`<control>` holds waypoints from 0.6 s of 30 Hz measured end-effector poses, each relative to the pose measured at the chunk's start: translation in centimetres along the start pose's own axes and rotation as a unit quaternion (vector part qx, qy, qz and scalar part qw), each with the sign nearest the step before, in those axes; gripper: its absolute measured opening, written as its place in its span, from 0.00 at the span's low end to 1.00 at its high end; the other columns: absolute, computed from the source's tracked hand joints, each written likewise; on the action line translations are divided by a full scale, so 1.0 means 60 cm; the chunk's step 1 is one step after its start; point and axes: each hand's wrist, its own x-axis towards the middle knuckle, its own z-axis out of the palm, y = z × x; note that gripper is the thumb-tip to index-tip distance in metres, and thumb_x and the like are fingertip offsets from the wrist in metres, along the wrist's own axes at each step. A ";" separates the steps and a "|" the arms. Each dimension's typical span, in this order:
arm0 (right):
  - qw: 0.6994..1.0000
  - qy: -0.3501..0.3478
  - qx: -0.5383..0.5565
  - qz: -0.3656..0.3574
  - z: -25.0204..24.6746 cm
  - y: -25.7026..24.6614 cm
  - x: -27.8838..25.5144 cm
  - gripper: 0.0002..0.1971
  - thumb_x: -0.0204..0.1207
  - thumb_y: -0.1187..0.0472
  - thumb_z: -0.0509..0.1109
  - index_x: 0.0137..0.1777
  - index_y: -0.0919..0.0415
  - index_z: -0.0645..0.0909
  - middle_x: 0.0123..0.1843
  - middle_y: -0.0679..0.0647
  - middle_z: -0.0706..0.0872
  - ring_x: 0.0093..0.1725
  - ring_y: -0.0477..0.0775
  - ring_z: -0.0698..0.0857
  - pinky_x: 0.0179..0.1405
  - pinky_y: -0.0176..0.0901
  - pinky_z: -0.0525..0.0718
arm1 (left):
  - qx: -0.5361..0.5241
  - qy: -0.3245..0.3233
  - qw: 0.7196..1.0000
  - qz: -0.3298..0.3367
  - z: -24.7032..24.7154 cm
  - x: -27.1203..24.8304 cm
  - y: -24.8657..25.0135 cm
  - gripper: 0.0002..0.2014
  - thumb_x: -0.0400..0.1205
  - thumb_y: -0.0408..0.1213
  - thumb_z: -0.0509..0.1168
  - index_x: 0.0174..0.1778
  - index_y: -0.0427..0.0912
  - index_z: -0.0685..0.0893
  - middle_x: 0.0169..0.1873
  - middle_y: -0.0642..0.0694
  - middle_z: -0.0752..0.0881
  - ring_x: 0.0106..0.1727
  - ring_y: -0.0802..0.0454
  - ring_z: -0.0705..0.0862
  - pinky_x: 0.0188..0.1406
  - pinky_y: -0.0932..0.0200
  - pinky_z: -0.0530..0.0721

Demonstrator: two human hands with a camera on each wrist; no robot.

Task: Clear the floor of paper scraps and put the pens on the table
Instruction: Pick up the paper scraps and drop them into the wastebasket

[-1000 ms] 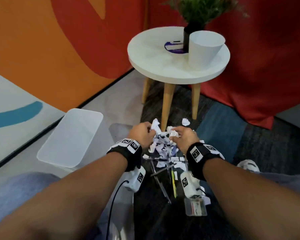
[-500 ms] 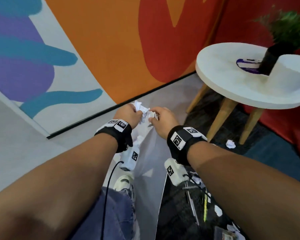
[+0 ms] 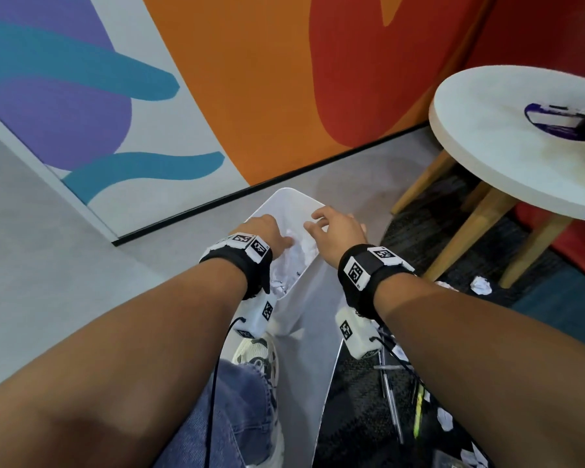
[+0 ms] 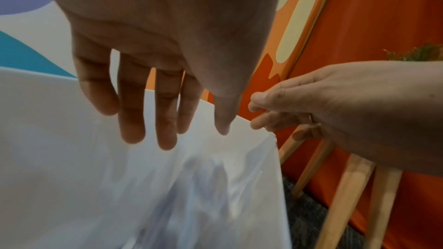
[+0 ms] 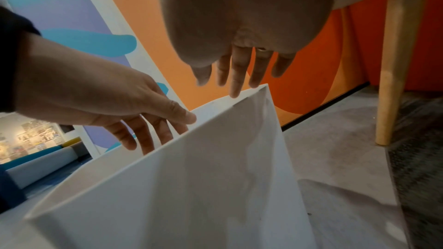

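Observation:
Both my hands hover over a white bin (image 3: 293, 194) with fingers spread and nothing in them. My left hand (image 3: 265, 231) is over the bin's left side and my right hand (image 3: 333, 228) over its right rim. White paper scraps (image 3: 301, 256) lie inside the bin; in the left wrist view the scraps (image 4: 203, 186) are a blur below my straight fingers (image 4: 165, 120). On the dark carpet at lower right lie grey pens (image 3: 392, 400), a yellow-green pen (image 3: 418, 410), loose scraps (image 3: 444, 420) and a crumpled paper ball (image 3: 481, 285).
A round white table (image 3: 487, 146) on wooden legs (image 3: 470, 231) stands to the right, with a purple lanyard (image 3: 551, 123) on it. A painted wall runs behind the bin. My shoe (image 3: 257, 359) and jeans are just left of the bin's base.
My hands carried the bundle of scraps from the carpet left to the bin and let go of it; the scraps now lie inside the bin.

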 end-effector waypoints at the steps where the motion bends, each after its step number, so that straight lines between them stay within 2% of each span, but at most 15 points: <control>1: 1.000 0.001 -0.002 -0.001 -0.002 0.003 -0.002 0.13 0.81 0.45 0.63 0.61 0.48 0.79 0.55 0.46 0.88 0.64 0.54 0.78 0.63 0.49 0.65 | 0.011 -0.002 1.000 0.003 0.002 -0.001 0.006 0.21 0.79 0.60 0.62 0.39 0.43 0.76 0.32 0.47 0.79 0.40 0.44 0.83 0.44 0.52 0.83; 5: 1.000 0.024 0.007 -0.003 -0.020 0.019 -0.010 0.13 0.82 0.46 0.62 0.61 0.48 0.79 0.55 0.46 0.87 0.64 0.55 0.78 0.62 0.51 0.65 | 0.020 0.036 0.998 0.044 -0.011 -0.013 0.048 0.19 0.81 0.54 0.59 0.52 0.41 0.81 0.38 0.45 0.84 0.41 0.44 0.84 0.42 0.53 0.83; 8: 0.998 0.051 0.020 0.007 -0.045 0.041 -0.023 0.12 0.82 0.48 0.62 0.60 0.49 0.79 0.54 0.45 0.87 0.63 0.55 0.78 0.61 0.51 0.65 | -0.009 0.087 0.992 0.092 -0.032 -0.040 0.100 0.16 0.81 0.51 0.59 0.55 0.45 0.83 0.46 0.44 0.88 0.47 0.43 0.86 0.47 0.53 0.84; 11: 0.996 0.077 0.018 0.027 -0.074 0.081 -0.046 0.11 0.82 0.49 0.62 0.61 0.48 0.79 0.54 0.44 0.87 0.64 0.55 0.78 0.59 0.50 0.65 | -0.041 0.119 0.981 0.145 -0.037 -0.075 0.167 0.14 0.81 0.50 0.59 0.55 0.49 0.84 0.47 0.44 0.88 0.49 0.42 0.86 0.44 0.54 0.82; 15: 0.992 0.081 0.025 0.093 -0.113 0.163 -0.090 0.12 0.82 0.52 0.62 0.63 0.48 0.79 0.56 0.47 0.87 0.65 0.57 0.78 0.63 0.53 0.67 | -0.037 0.091 0.970 0.224 0.005 -0.115 0.256 0.13 0.81 0.51 0.59 0.51 0.51 0.85 0.47 0.45 0.88 0.48 0.41 0.86 0.43 0.53 0.80; 18: 0.980 0.106 0.045 0.164 -0.133 0.246 -0.130 0.09 0.81 0.49 0.63 0.57 0.48 0.80 0.52 0.46 0.89 0.60 0.57 0.81 0.64 0.53 0.70 | -0.005 0.042 0.962 0.268 0.066 -0.133 0.314 0.11 0.81 0.50 0.58 0.50 0.52 0.84 0.47 0.46 0.88 0.48 0.40 0.86 0.41 0.55 0.78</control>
